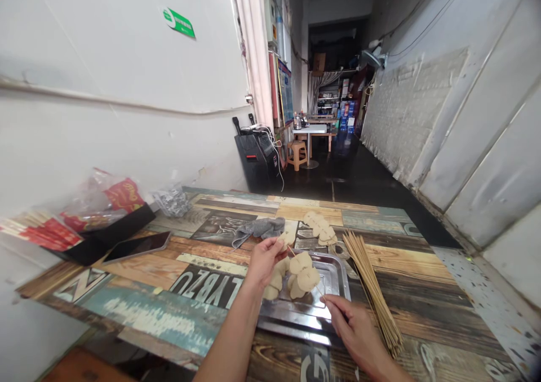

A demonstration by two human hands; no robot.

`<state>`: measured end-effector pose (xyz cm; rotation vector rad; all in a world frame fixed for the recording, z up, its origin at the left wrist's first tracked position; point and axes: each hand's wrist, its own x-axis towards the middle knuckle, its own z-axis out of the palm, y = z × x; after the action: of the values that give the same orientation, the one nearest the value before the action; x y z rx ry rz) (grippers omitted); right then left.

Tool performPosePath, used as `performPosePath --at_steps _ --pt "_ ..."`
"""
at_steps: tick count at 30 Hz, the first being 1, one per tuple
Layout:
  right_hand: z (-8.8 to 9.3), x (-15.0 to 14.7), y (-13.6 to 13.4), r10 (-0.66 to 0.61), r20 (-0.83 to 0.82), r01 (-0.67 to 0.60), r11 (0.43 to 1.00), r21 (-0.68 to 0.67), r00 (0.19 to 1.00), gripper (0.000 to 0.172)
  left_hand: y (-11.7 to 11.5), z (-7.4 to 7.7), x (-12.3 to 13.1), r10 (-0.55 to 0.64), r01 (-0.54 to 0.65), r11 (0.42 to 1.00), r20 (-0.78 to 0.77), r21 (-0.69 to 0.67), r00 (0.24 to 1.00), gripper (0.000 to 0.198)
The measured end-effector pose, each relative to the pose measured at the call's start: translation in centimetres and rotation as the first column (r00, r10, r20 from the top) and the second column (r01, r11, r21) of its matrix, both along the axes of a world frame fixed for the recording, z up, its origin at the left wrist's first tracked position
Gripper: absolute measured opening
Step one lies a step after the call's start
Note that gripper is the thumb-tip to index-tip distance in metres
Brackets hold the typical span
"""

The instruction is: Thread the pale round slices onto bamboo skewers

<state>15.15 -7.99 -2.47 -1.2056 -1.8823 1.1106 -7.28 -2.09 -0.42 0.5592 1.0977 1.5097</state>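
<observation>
My right hand (353,321) is closed on the lower end of a thin wooden skewer (320,293). Threaded along the skewer are several thin, pale beige slices (305,269); I cannot tell what food they are. Between its fingertips my left hand (266,258) pinches one more beige slice (288,237), close to the skewer's tip. Below both hands lies a shiny metal tray (291,314), with loose slices (275,280) at its left side. Beyond the tray, skewered slices (319,228) lie on the table.
A bundle of bare skewers (374,292) lies right of the tray. Behind it sits a grey cloth (258,230). At the left are a phone (137,247) and a black box (114,227) with packets and wrapped chopsticks. A black speaker (257,156) stands past the patterned table (147,309).
</observation>
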Motion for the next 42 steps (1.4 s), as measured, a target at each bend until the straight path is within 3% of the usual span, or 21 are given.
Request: performPosePath --at_steps 16,24,34,36,42 --pt "-0.5 -0.1 0.3 -0.075 0.022 0.074 0.997 0.025 0.997 0.049 -0.6 0.2 2.6 -0.026 0.025 1.0 -0.028 -0.018 0.999 0.043" --pt "-0.1 -0.1 0.0 -0.026 0.01 0.025 0.998 0.051 1.0 0.043 -0.2 0.5 1.5 -0.165 0.173 0.981 0.094 -0.092 0.982 0.038" --pt "-0.6 0.0 0.2 0.011 0.067 -0.019 0.992 0.125 0.998 0.034 0.2 -1.3 2.0 -0.068 0.046 0.989 -0.156 -0.14 0.985 0.029" --pt "-0.7 0.1 0.1 0.013 0.077 -0.024 0.99 0.142 0.997 0.034 0.4 -1.5 1.9 -0.081 0.062 0.987 -0.128 -0.148 0.988 0.028" --pt "-0.3 0.1 -0.1 0.011 0.092 -0.023 0.99 0.14 0.996 0.035 0.5 -1.5 1.8 -0.183 0.21 0.962 0.159 -0.176 0.97 0.022"
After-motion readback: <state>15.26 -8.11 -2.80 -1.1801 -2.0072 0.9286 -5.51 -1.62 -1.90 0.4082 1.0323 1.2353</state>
